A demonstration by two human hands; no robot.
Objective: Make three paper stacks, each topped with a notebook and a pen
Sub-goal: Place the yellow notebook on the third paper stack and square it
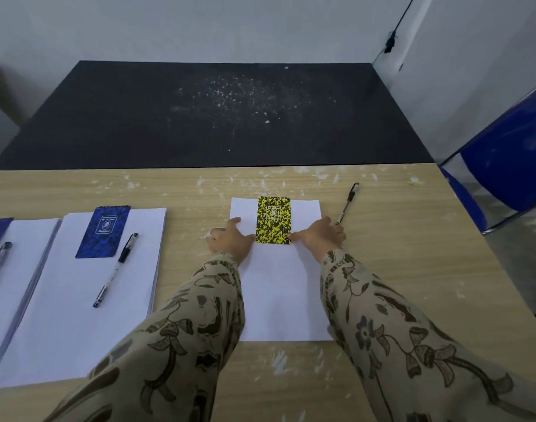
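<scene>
Your grip is loose on both sides: your left hand (230, 239) and right hand (320, 236) lie flat, fingers spread, thumbs touching the near corners of the yellow notebook (273, 220), clamped on nothing. That notebook lies on the far part of the right paper stack (278, 287) on the table (412, 269). One pen (348, 203) lies just right of this stack. Left of it, the middle stack (78, 300) carries a blue notebook (103, 231) and a second pen (116, 269).
</scene>
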